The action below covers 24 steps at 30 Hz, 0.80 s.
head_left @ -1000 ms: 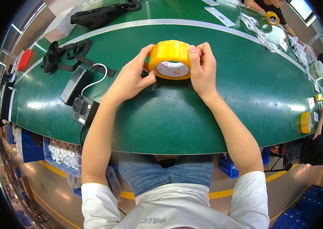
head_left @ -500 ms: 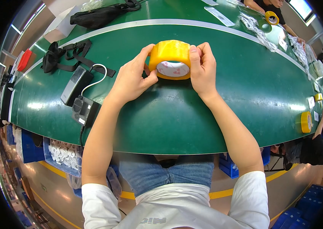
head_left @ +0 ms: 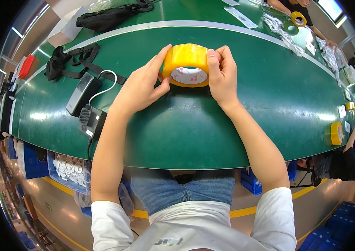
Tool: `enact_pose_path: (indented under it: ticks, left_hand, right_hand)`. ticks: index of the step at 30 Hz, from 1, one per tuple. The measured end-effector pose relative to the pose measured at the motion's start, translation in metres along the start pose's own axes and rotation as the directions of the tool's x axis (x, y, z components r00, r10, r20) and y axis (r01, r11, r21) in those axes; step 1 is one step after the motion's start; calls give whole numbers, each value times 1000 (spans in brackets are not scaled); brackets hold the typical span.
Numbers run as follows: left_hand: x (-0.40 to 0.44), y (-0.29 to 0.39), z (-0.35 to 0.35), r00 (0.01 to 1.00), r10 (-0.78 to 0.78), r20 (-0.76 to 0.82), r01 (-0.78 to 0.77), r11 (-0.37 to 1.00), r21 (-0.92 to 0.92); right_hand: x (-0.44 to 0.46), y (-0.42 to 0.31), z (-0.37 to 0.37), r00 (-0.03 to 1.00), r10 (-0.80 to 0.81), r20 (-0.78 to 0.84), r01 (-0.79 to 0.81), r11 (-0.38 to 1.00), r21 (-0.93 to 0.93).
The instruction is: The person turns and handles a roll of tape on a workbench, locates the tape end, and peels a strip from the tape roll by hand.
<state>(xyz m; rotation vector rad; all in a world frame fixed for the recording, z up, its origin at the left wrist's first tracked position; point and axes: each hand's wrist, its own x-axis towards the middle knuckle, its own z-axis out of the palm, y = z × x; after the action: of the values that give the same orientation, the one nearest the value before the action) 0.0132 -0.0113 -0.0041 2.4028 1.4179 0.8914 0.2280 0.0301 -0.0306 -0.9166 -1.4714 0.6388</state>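
Observation:
A wide roll of yellow packing tape [head_left: 184,57] is held up over the green table, its white printed cardboard core facing me. My right hand [head_left: 223,74] grips the roll's right side, thumb in front and fingers curled round the edge. At the left side is my left hand [head_left: 142,85], its index finger straightened along the edge and its thumb against the lower left rim. Some of the left fingers are hidden behind the roll.
Left on the green table [head_left: 177,138] are a black device [head_left: 84,94] with a white cable, a boxy unit [head_left: 91,120] and black straps [head_left: 79,62]. Another tape roll [head_left: 336,133] stands at the right edge. Co-workers' arms [head_left: 317,35] show at the far right.
My left hand has loosened slightly: its index finger is straighter and its thumb has slid a little left along the rim. The roll and my right hand have barely moved.

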Motion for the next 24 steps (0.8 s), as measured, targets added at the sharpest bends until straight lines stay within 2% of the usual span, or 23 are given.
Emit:
enact_pose_path:
  ticks: [11, 13, 24]
  left_hand:
    - [0, 0, -2, 1000, 8, 3, -8, 1000, -29]
    - [0, 3, -3, 992, -110, 66, 113, 993, -35]
    - [2, 5, -7, 975, -194, 109, 205, 973, -103]
  right_hand:
    - [0, 1, 0, 1000, -6, -1, 6, 1000, -1]
    - [0, 0, 0, 1000, 2, -2, -2, 1000, 9]
    - [-2, -3, 1, 1000, -6, -2, 6, 1000, -20]
